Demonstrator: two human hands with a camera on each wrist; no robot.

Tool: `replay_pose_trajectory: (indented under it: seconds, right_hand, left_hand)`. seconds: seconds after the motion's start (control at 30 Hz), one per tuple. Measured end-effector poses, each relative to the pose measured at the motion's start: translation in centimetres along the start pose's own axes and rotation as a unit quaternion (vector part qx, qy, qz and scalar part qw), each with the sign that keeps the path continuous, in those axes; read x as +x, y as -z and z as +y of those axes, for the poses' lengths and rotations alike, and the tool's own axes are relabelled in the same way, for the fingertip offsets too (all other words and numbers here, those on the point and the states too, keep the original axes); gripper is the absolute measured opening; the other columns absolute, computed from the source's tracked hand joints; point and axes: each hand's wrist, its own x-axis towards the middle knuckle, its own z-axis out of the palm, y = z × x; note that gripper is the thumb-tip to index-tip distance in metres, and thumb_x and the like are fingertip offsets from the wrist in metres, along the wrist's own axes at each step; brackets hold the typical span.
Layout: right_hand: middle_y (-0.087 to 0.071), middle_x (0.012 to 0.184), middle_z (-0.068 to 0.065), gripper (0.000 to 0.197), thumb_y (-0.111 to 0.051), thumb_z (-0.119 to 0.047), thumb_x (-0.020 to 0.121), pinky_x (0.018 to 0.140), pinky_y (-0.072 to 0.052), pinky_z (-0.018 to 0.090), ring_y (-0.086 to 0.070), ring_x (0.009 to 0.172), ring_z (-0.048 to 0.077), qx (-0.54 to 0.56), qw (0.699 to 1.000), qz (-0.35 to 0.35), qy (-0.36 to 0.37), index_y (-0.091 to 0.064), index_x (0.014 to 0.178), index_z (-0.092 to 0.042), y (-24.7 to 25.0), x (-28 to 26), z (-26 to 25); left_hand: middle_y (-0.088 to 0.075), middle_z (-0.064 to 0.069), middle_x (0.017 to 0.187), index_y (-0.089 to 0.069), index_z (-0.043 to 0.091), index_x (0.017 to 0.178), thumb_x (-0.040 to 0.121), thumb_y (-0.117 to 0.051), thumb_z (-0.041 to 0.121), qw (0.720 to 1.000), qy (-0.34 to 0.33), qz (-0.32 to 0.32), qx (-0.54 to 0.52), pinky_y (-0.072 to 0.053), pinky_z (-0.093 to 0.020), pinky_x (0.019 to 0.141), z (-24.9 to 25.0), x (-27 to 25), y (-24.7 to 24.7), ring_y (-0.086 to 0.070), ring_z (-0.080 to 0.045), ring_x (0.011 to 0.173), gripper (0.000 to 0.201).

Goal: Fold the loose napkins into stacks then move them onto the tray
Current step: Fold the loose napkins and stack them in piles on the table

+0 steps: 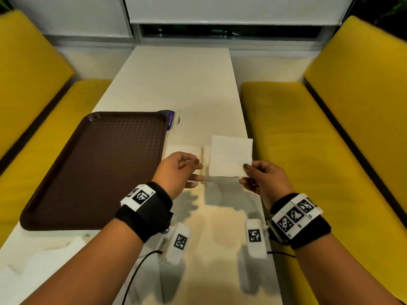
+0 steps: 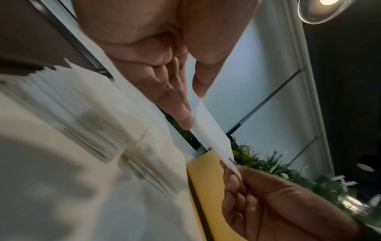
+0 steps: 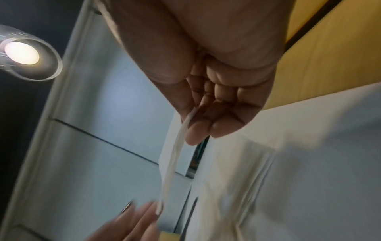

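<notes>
R hand pinching napkin corner, thumb+finger | L hand fingers loose, holding nothing | napkin hanging flat, white, creased, above table | tray sitting to the L

The tray lies on the counter, with the folded napkin stacks just to its right. The held napkin hangs right of the tray, above the stacks. A small packet sits at the tray's far right corner.
</notes>
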Motion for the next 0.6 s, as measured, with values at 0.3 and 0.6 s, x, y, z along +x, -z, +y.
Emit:
replay_pose_trajectory:
  seconds: [0.3, 0.6]
  right_hand:
    - [-0.063, 0.075, 0.006, 0.01, -0.07, -0.012, 0.089, 0.046, -0.047, 0.023, -0.06, 0.049, 0.013, -0.063, 0.996, 0.015, -0.055, -0.06, 0.089, -0.011, -0.6, 5.9, 2.0]
    - [-0.069, 0.076, 0.011, 0.019, -0.074, -0.023, 0.086, 0.046, -0.04, 0.026, -0.058, 0.047, 0.016, -0.207, 0.977, 0.041, -0.036, -0.057, 0.082, -0.016, -1.3, 7.3, 3.2]
  left_hand:
    - [-0.075, -0.003, 0.096, -0.061, 0.013, 0.107, 0.1, -0.053, 0.02, 0.998, 0.032, 0.055, -0.004, -0.055, -0.027, 0.059, -2.1, 0.5, 2.2, -0.071, -0.017, 0.074, 0.013]
    - [-0.076, -0.003, 0.093, -0.059, 0.013, 0.108, 0.1, -0.052, 0.018, 0.997, 0.047, 0.053, -0.026, -0.054, -0.027, 0.056, -3.1, 0.2, 2.2, -0.071, -0.02, 0.075, 0.012]
